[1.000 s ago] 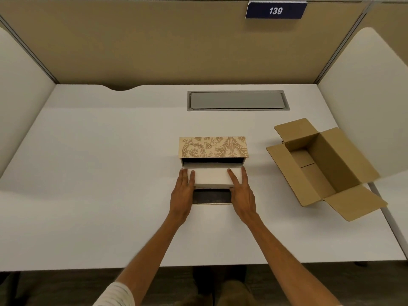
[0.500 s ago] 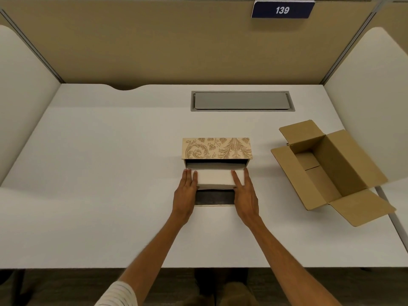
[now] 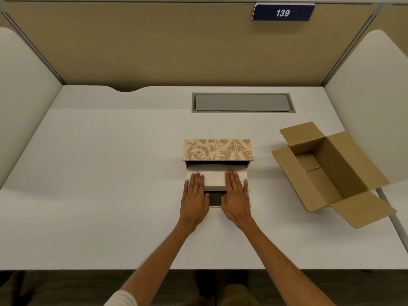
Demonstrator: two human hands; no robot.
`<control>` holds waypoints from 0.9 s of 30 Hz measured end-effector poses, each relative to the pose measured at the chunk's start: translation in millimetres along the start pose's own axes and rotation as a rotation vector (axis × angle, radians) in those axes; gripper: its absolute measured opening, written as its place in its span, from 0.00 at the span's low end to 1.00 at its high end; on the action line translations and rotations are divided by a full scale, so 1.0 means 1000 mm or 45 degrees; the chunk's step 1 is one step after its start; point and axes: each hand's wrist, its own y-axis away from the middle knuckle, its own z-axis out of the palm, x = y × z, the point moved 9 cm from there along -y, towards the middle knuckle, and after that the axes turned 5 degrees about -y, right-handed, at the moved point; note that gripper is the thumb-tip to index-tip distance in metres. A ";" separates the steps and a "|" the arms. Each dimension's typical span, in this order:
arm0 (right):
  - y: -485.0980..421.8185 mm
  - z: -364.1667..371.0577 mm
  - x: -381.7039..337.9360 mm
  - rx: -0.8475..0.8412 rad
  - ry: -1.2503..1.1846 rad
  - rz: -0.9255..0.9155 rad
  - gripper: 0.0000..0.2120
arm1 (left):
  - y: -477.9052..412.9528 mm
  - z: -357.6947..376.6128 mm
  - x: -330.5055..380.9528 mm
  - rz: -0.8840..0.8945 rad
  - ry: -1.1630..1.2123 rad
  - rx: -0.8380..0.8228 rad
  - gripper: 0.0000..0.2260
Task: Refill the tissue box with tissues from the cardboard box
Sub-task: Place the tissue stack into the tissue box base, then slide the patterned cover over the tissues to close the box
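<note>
The tissue box (image 3: 217, 150), tan with a leaf pattern, lies on the white desk (image 3: 110, 173) with its near side open and a dark flap (image 3: 215, 198) folded down toward me. A white stack of tissues (image 3: 215, 176) sits partly inside that opening. My left hand (image 3: 194, 199) lies flat on the stack's left end, and my right hand (image 3: 237, 198) lies flat on its right end, fingers pointing at the box. The brown cardboard box (image 3: 331, 171) stands open to the right, and its inside looks bare.
A grey cable hatch (image 3: 242, 102) is set into the desk behind the tissue box. White side panels (image 3: 22, 107) and a tan back wall enclose the desk. A sign reading 139 (image 3: 283, 12) hangs at the top.
Both hands have slid forward over the tissue stack, now lying flatter on it and covering more of the dark flap. The stack sits slightly deeper in the box.
</note>
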 end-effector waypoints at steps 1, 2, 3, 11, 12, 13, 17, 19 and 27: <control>0.000 -0.002 -0.001 -0.009 -0.002 -0.009 0.36 | 0.001 -0.001 0.001 -0.001 0.015 0.001 0.26; 0.000 -0.005 -0.002 -0.005 -0.006 -0.017 0.35 | 0.001 -0.004 0.002 -0.004 0.034 0.011 0.26; 0.001 -0.010 -0.003 0.015 -0.021 -0.021 0.34 | 0.001 -0.009 0.003 -0.003 0.060 0.038 0.25; -0.018 -0.114 -0.005 0.704 -0.296 -0.050 0.17 | -0.044 -0.109 -0.004 0.050 0.353 0.577 0.16; -0.029 -0.119 -0.006 0.670 -0.301 -0.037 0.19 | -0.057 -0.117 -0.004 0.062 0.367 0.567 0.18; -0.041 -0.121 -0.008 0.605 -0.299 -0.025 0.23 | -0.071 -0.121 -0.005 0.064 0.366 0.498 0.21; -0.081 -0.105 -0.007 0.233 -0.224 0.045 0.36 | -0.118 -0.106 -0.018 -0.141 0.172 0.047 0.40; -0.090 -0.093 0.001 0.079 -0.266 0.143 0.40 | -0.125 -0.092 -0.031 -0.274 0.221 -0.122 0.43; -0.087 -0.089 0.011 0.083 -0.380 0.190 0.44 | -0.115 -0.072 -0.046 -0.314 0.633 -0.217 0.42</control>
